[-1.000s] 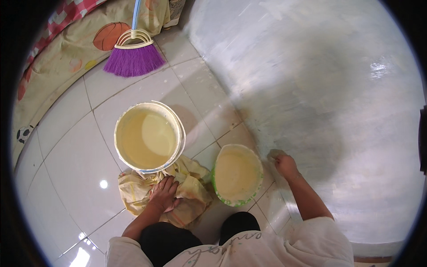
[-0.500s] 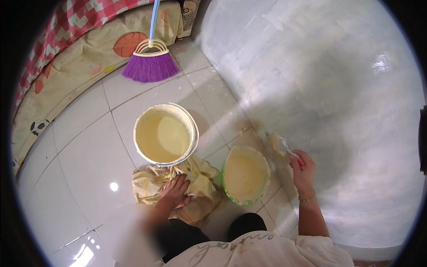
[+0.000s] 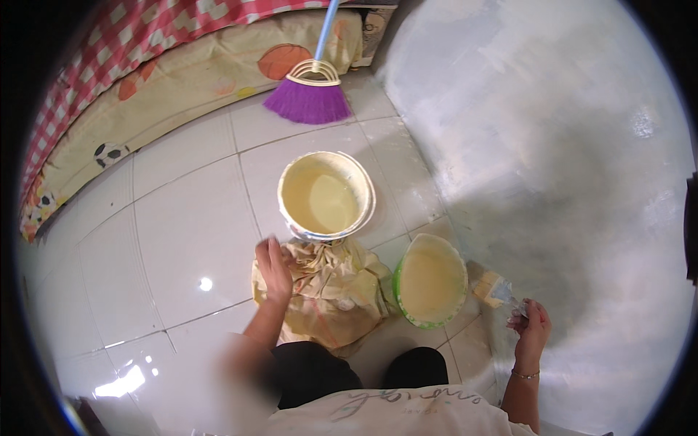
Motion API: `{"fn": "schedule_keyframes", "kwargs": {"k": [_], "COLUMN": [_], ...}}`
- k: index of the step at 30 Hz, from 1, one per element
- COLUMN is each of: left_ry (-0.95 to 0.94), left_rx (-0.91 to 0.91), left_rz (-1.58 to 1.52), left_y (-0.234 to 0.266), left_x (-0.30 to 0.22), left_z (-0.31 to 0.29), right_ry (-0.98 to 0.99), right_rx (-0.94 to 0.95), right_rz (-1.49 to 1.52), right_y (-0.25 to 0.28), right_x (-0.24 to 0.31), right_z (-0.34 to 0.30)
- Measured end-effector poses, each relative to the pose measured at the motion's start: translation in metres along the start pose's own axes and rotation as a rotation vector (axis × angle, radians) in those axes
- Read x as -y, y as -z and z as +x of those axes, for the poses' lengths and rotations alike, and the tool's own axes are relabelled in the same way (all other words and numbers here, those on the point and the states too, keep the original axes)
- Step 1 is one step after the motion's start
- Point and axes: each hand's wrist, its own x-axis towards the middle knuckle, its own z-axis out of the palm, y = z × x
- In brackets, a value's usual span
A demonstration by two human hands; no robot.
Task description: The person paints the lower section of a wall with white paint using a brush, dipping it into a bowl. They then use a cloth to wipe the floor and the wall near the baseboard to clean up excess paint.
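A paintbrush (image 3: 494,289) with pale, paint-coated bristles is gripped by its handle in my right hand (image 3: 534,325). The bristles are beside the grey-white wall, just right of a green-rimmed tub (image 3: 432,283) of cream paint. My left hand (image 3: 275,267) is over the left edge of a crumpled yellowish cloth (image 3: 327,301), its fingers stretched out and holding nothing that I can see. Whether it touches the cloth, I cannot tell. Beyond the cloth stands a white bucket (image 3: 368,207) of cream liquid.
A purple broom (image 3: 309,100) with a blue handle stands at the back, against a bed-like edge draped in ball-patterned fabric (image 3: 203,91) and a red checked cloth (image 3: 145,40). To the right rises the patchy wall (image 3: 582,145). Pale tiles (image 3: 189,218) cover the floor.
My left hand has lifted off the cloth's middle and moved to its left edge. My right hand has drawn the paintbrush down along the wall toward me. The view has shifted.
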Motion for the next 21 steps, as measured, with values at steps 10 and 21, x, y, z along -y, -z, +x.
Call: {"fn": "schedule_keyframes", "kwargs": {"k": [10, 21], "left_ry": [0.261, 0.172], "left_rx": [0.173, 0.010], "left_rz": [0.089, -0.126], "left_y": [-0.030, -0.006], "left_x": [-0.070, -0.082], "left_z": [0.050, 0.069], "right_ry": [0.140, 0.197], "right_rx": [0.092, 0.117], "right_rz": [-0.038, -0.039], "right_y": [-0.014, -0.016], "right_x": [-0.005, -0.009], "right_z": [-0.019, -0.026]}}
